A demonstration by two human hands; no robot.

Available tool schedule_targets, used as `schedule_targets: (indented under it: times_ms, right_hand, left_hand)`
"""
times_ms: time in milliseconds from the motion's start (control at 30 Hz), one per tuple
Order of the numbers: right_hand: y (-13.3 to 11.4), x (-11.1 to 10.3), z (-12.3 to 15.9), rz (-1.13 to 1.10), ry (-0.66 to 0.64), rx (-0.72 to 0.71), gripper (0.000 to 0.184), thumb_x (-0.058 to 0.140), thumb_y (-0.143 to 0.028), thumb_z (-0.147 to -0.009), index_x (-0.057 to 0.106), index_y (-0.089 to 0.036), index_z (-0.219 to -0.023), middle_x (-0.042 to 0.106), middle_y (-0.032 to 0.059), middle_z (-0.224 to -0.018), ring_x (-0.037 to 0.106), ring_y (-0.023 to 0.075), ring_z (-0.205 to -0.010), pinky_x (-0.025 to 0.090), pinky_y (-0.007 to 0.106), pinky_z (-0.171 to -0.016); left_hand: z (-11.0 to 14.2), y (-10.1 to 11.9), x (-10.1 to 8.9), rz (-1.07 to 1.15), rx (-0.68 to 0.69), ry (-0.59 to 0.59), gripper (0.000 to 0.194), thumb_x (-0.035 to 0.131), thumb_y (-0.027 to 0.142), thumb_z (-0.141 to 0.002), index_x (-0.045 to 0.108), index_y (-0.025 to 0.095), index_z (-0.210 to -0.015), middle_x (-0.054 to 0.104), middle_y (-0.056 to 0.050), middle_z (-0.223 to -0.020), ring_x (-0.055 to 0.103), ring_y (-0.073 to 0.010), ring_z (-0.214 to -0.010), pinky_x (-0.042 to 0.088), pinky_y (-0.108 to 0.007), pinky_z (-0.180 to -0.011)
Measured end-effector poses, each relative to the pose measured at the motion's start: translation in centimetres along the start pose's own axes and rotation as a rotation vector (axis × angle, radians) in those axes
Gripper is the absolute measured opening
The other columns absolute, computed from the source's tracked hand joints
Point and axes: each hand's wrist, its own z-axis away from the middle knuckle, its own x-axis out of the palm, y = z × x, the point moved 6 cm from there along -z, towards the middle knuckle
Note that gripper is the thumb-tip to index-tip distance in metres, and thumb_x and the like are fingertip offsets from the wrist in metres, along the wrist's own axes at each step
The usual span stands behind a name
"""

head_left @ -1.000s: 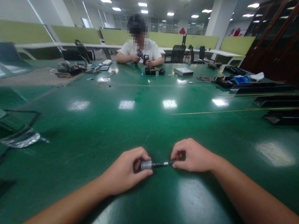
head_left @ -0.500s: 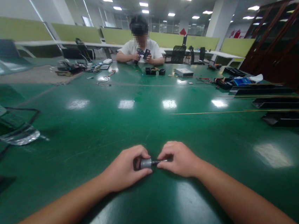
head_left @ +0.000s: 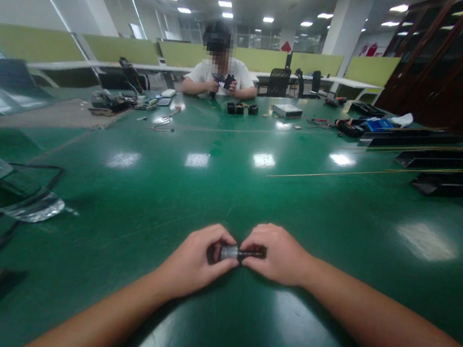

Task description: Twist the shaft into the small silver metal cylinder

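Observation:
Low on the green table (head_left: 229,195), my left hand (head_left: 196,263) is closed around a small silver cylinder (head_left: 227,252), perhaps a motor or tool handle. A thin dark shaft (head_left: 251,254) sticks out of its right end. My right hand (head_left: 279,254) pinches that shaft, fingers curled, almost touching the left hand. Both hands rest just above the tabletop. What lies inside either palm is hidden.
A person in a white shirt (head_left: 218,77) sits at the far side handling a dark part. Small black parts (head_left: 241,108), a grey box (head_left: 287,110) and cables (head_left: 163,123) lie there. Long black trays (head_left: 441,158) and thin rods sit right. Clear plastic (head_left: 27,205) lies left.
My right hand slid left along the shaft until it nearly meets the left hand; less of the shaft shows. The left hand stayed put.

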Motion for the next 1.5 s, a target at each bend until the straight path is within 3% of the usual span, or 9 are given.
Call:
schedule_targets:
  times_ms: [367, 1167, 1500]
  right_hand:
    - [-0.4, 0.2, -0.1, -0.017, -0.021, 0.009, 0.010, 0.069, -0.023, -0.078, 0.069, -0.020, -0.087, 0.069, 0.0009, -0.080, 0.058, 0.0159, -0.077, 0.038, 0.030, -0.073]
    - [0.1, -0.5, 0.4, 0.010, -0.016, -0.016, 0.009, 0.068, -0.022, -0.075, 0.070, -0.019, -0.083, 0.067, 0.0012, -0.077, 0.057, 0.0164, -0.078, 0.041, 0.029, -0.074]
    - [1.0, -1.6, 0.9, 0.011, -0.115, 0.013, 0.005, 0.070, -0.020, -0.072, 0.068, -0.019, -0.076, 0.065, -0.0014, -0.073, 0.058, 0.0130, -0.071, 0.041, 0.027, -0.073]
  left_hand:
    - [0.3, 0.2, -0.1, -0.005, 0.011, -0.030, 0.016, 0.067, 0.020, -0.080, 0.057, 0.019, -0.092, 0.059, -0.002, -0.087, 0.055, -0.0165, -0.078, 0.041, -0.028, -0.071]
    - [0.2, 0.2, -0.1, 0.004, 0.011, -0.018, 0.017, 0.068, 0.022, -0.079, 0.055, 0.018, -0.089, 0.057, 0.000, -0.084, 0.053, -0.0146, -0.072, 0.039, -0.025, -0.065]
    - [0.2, 0.3, -0.1, 0.007, 0.004, -0.023, 0.020, 0.071, 0.021, -0.077, 0.055, 0.018, -0.087, 0.057, 0.001, -0.081, 0.054, -0.0149, -0.073, 0.039, -0.026, -0.067]
